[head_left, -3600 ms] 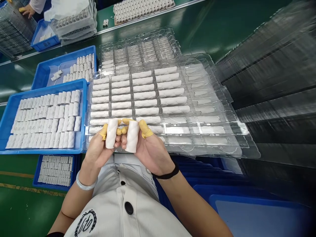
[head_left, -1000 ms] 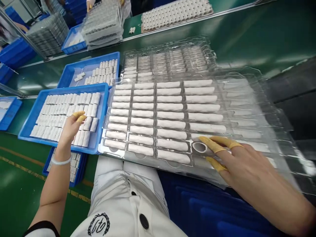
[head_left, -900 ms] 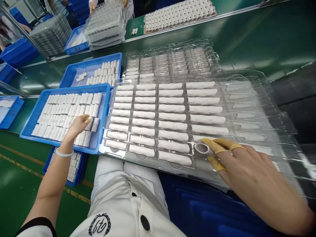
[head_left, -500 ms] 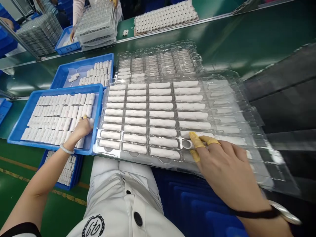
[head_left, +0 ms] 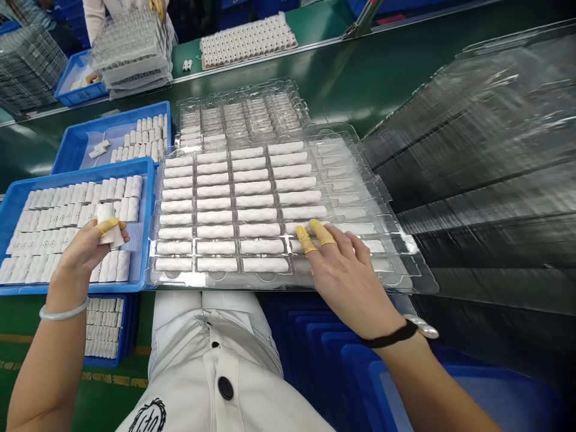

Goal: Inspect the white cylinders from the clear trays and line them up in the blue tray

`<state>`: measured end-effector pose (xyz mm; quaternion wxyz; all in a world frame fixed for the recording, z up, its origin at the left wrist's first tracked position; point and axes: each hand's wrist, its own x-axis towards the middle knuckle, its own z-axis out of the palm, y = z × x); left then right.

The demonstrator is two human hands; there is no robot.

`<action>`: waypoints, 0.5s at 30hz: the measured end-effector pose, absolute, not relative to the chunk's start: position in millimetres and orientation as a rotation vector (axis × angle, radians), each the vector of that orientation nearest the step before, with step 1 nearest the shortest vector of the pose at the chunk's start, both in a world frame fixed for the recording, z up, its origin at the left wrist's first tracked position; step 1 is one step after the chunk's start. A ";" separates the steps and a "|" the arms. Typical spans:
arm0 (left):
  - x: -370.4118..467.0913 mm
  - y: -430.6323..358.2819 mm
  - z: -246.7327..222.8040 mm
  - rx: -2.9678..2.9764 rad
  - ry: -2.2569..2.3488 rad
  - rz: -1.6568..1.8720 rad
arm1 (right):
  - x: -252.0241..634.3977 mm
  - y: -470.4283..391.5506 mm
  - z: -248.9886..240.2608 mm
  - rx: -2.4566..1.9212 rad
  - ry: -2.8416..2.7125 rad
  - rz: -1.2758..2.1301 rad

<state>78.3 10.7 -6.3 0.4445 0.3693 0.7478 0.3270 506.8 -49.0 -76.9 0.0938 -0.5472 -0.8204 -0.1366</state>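
Note:
My left hand (head_left: 92, 240), yellow finger cots on its fingertips, is closed around a few short white pieces (head_left: 106, 211) with wavy sides. It hovers above a blue bin (head_left: 150, 225) holding rows of similar pieces (head_left: 47, 243). My right hand (head_left: 342, 258) lies over a clear plastic tray (head_left: 225, 279), fingers stretched out and apart. Its yellow-capped fingertips touch white pieces in the fourth column, near the front; the thumb is mostly hidden. White pieces (head_left: 218, 247) fill the slots of the columns to the left, while the rightmost column (head_left: 339, 171) shows bare clear plastic at the back.
Behind stand a second blue bin (head_left: 74, 141) and another clear tray (head_left: 252, 111). Dark stacked trays (head_left: 486, 180) rise at the right. Across the bench a co-worker's sleeve (head_left: 94, 21) shows beside a stack of clear trays (head_left: 130, 51). Blue bins (head_left: 324, 354) sit below.
My left hand has lifted from the bin with white pieces in it. My right hand has laid its white piece in the tray, and its fingers are straighter. The view has shifted right.

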 end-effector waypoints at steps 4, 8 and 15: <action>118.4 -15.0 11.8 0.726 1.537 1.087 | 495.7 -48.5 -63.0 -1.569 -2.199 -0.168; 177.5 -36.4 5.3 0.932 1.395 1.004 | 451.6 -47.5 -44.0 -1.250 -1.928 0.506; 232.3 -55.5 -26.5 1.611 1.387 0.922 | 375.0 -60.0 -44.2 -1.036 -1.635 0.983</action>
